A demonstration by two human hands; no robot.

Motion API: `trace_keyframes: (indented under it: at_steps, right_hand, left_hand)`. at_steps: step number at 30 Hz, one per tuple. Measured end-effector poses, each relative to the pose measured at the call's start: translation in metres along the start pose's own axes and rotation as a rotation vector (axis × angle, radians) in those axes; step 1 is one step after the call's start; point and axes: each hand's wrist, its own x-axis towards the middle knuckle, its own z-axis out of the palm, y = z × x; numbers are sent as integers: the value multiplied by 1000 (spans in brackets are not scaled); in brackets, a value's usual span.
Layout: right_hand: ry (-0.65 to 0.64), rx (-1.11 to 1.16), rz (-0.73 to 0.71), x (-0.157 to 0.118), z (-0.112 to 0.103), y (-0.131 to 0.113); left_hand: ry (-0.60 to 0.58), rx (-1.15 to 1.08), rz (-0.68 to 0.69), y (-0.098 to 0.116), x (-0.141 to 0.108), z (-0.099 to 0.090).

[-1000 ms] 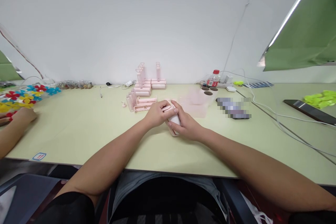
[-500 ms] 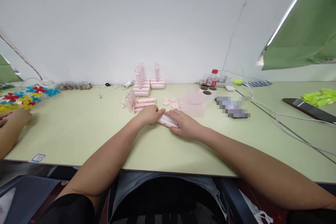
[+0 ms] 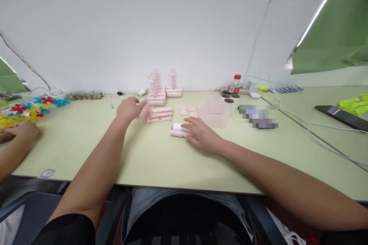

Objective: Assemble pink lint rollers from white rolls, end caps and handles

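In the head view a white-and-pink lint roller lies on the table, with my right hand around its right end, fingers over the top and thumb on the near side. My left hand is at the clear pink tubes, index finger stretched toward them and other fingers partly hidden. Whether it touches the tubes I cannot tell. Just right of those are two pink roller frames. Several pink discs lie beyond the lint roller. Behind them, more rollers lie beside upright clear handles with heart-shaped loops.
Pink translucent sheets, white rolls with brown cores, a red-capped bottle and a blurred patterned item are to the right. White cables cross toward a dark phone. At far left, another person's hand is by colourful flowers.
My left hand has let go of the lint roller and moved left and away from me to the clear tubes. My right hand stays on the roller, which now lies more level.
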Motion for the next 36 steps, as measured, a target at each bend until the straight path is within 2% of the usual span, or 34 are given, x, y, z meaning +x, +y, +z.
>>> trace_keyframes:
  at_steps: [4, 6, 9, 12, 15, 19, 23, 27, 31, 33, 34, 36]
  right_hand:
    - [75, 37, -63, 0, -4, -5]
    - [103, 59, -77, 0, -6, -7]
    - [149, 94, -85, 1, -7, -9]
    - [188, 123, -85, 1, -8, -11]
    - [195, 135, -80, 2, -8, -12]
    - [176, 131, -78, 2, -8, -11]
    - [157, 106, -81, 2, -7, -9]
    - [162, 168, -37, 2, -4, -8]
    - [276, 445, 95, 0, 0, -8]
    - [320, 595, 125, -1, 0, -9]
    - [338, 634, 127, -1, 0, -10]
    - [374, 640, 115, 0, -2, -12]
  left_hand:
    - [-5, -28, 20, -7, 0, 13]
    - [52, -39, 42, -13, 1, 7]
    - [181, -105, 36, -26, 1, -12]
    - [253, -300, -32, -36, -1, -28]
    - [269, -648, -41, -32, -4, -31]
    - [139, -1091, -6, -9, -10, -17]
    - [-156, -1315, -76, 22, -30, 5]
    - [-456, -1309, 7, 50, -65, 30]
    - [-640, -1165, 177, 66, -94, 49]
    - [-657, -1068, 254, 67, -96, 52]
    - [-618, -1018, 292, 65, -92, 53]
    - [-417, -875, 365, 54, -76, 50]
